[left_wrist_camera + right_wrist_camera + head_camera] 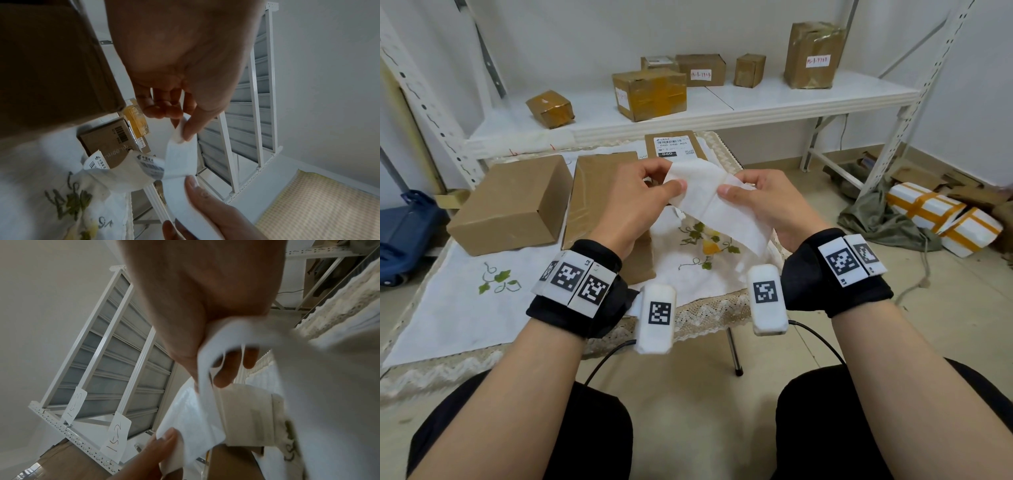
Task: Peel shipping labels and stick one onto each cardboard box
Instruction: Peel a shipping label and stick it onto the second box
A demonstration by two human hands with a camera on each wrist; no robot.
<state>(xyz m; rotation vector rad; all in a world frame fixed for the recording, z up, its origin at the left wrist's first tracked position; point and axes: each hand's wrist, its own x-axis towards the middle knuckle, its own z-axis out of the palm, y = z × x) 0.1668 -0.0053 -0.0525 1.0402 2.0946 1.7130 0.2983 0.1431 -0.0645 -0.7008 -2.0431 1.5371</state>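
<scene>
A small parcel storeroom: taped brown cardboard boxes sit on a white metal shelf rack across the upper frame.

A white metal shelf rack stands against a pale wall behind the counter. The counter wears a white tablecloth embroidered with green vines and edged in lace. Left of the counter sits a blue wheeled cart. Right of the counter, on the tiled floor, lie an olive cloth and white foam packages bound with orange tape.
</scene>
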